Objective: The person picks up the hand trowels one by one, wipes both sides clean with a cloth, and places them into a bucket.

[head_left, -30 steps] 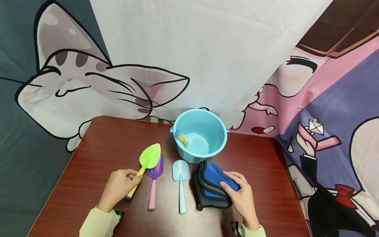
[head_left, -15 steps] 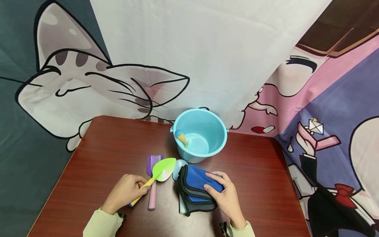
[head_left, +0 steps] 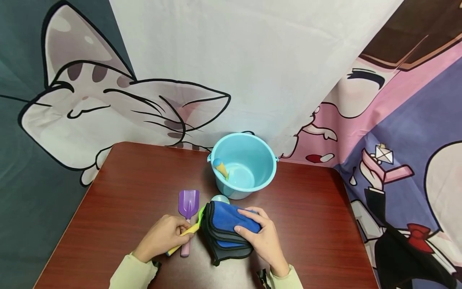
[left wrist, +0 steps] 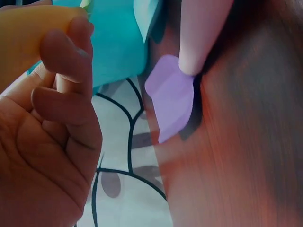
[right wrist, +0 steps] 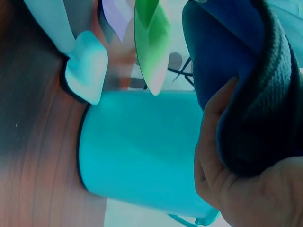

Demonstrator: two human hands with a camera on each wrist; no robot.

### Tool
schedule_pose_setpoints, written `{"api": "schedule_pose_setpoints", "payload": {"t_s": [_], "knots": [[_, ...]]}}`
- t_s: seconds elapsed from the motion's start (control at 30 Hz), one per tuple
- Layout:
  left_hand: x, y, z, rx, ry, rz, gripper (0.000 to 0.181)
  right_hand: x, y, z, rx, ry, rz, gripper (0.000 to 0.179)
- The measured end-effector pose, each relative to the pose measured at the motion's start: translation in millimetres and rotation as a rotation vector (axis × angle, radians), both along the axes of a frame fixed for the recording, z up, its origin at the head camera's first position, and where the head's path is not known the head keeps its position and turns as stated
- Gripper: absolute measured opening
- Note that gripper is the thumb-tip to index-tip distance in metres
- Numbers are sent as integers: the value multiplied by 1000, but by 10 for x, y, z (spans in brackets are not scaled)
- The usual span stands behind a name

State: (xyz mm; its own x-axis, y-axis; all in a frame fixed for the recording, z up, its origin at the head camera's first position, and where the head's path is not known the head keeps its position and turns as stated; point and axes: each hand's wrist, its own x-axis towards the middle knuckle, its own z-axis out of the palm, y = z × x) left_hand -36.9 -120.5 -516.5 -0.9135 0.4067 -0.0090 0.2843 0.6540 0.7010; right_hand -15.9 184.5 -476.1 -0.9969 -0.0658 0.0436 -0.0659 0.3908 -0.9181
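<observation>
My left hand [head_left: 162, 237] pinches the yellow handle of a toy shovel [head_left: 194, 228] with a green blade. In the head view that blade is turned nearly edge-on beside the cloth, partly hidden by it. The right wrist view shows the green blade [right wrist: 152, 47] raised off the table, pointing at the bucket. My right hand [head_left: 262, 237] grips a folded blue cloth [head_left: 231, 218] with dark grey edging, thumb on top. Under the left hand lies a purple shovel [head_left: 189, 203] with a pink handle. A light blue shovel [head_left: 220, 198] lies below the cloth, mostly hidden in the head view.
A light blue bucket [head_left: 265, 176] stands at the back of the brown table [head_left: 144, 172]. Inside it leans a yellow handle with a blue end [head_left: 220, 167]. Cartoon-printed fabric [head_left: 270, 72] hangs right behind the table's back edge.
My right hand has carried the cloth left, over the light blue shovel. My left hand has moved right and slightly down, bringing the green shovel to the cloth and tipping its blade edge-on.
</observation>
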Motion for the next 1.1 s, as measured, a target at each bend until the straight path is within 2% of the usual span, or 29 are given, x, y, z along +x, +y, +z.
{"api": "schedule_pose_setpoints", "payload": {"t_s": [0.17,0.4,0.7,0.9,1.1], "knots": [[-1,71,32,15,-22,-27,19,-2,-76,-27,23,2,13,41],[-17,132,65,50,-44,-45,28,-12,-175,-74,82,76,-18,40],[1,170,60,151,-72,-88,24,4,-270,-155,260,200,-90,37],[13,183,49,151,-54,-116,24,-14,-317,-208,334,306,-110,33],[25,196,46,154,3,-156,25,-27,-330,-237,361,346,-129,30]]}}
